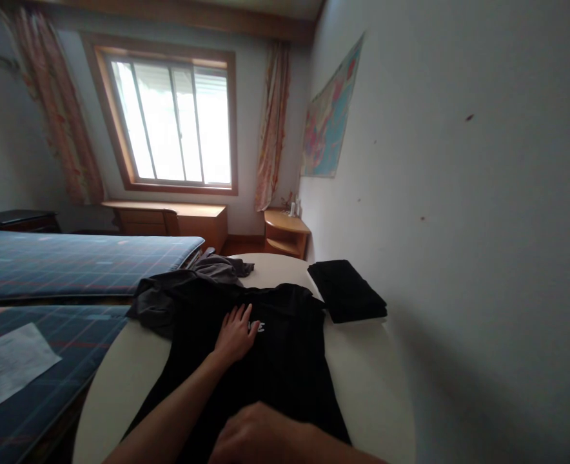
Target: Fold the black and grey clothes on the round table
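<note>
A black T-shirt [289, 367] with small white lettering on its chest lies spread on the round white table [372, 386], its collar end away from me. My left hand [236, 332] rests flat on the chest beside the lettering, fingers spread. Lower down, over the body of the shirt, my right hand [258, 432] is curled with its knuckles up; its fingertips are hidden, and I cannot make out what they hold, if anything. Grey clothing [217, 267] lies bunched beyond the shirt's left shoulder.
A folded black stack of cloth [347, 290] sits on something white at the table's right edge, near the wall [459, 270]. Beds with blue plaid mattresses [72, 261] stand on the left, a paper sheet [14, 367] on the nearer one. Farther back are a desk [198, 222] and corner shelf [287, 225].
</note>
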Demonstrator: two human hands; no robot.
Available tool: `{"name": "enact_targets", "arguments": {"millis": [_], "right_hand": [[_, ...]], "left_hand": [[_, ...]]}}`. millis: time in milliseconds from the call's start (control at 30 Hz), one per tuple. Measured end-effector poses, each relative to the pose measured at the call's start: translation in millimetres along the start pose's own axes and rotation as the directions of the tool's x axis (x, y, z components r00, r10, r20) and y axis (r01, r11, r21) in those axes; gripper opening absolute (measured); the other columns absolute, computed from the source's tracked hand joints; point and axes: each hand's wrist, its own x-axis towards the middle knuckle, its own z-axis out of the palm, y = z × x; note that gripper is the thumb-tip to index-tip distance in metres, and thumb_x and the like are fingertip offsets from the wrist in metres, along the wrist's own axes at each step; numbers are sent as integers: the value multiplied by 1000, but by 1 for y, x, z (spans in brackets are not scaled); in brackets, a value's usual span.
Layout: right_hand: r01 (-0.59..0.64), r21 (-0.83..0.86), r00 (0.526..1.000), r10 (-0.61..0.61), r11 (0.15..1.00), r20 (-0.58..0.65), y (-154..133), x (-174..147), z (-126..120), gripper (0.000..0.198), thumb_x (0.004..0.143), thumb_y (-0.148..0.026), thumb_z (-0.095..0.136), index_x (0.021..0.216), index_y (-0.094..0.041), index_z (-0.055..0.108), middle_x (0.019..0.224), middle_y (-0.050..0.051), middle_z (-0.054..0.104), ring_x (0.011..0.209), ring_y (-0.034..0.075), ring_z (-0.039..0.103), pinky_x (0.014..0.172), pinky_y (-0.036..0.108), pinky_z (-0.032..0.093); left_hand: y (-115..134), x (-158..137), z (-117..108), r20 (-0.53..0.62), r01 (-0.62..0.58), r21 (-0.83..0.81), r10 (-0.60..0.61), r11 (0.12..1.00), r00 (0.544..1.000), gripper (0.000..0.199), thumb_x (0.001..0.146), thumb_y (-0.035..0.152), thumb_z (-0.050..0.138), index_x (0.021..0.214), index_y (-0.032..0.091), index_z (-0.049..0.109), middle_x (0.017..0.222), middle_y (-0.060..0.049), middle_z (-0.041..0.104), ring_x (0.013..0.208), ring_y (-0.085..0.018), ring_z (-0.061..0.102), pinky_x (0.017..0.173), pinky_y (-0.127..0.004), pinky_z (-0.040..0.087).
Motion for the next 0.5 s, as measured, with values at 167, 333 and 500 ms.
{"name": "enact_targets", "arguments": {"millis": [167,333,500], "right_hand": [[-725,16,556,599,688,-576,74,-40,-71,23,96,-22,45,106,-22,66,104,5,72,99,17,65,88,26,47],[-946,2,256,746,326,-615,141,-64,-111,32,94,-20,47,124,-15,57,122,13,65,117,22,56,101,30,39],[-988,-14,141,846,157,-514,177,-61,-116,41,94,-24,53,134,-14,52,121,15,66,113,23,61,96,31,42]], "left_hand": [[-7,1,2,-32,10,-17,-11,1000,999,58,98,48,36,148,18,42,154,-12,41,143,-31,34,117,-48,26],[-6,1,-1,-92,3,-17,-4,1000,996,55,97,41,41,147,17,43,153,-13,42,138,-29,42,113,-41,33],[-4,5,-12,-113,28,57,-21,998,993,58,94,31,46,151,20,37,148,-15,47,128,-29,51,102,-40,42]]}}
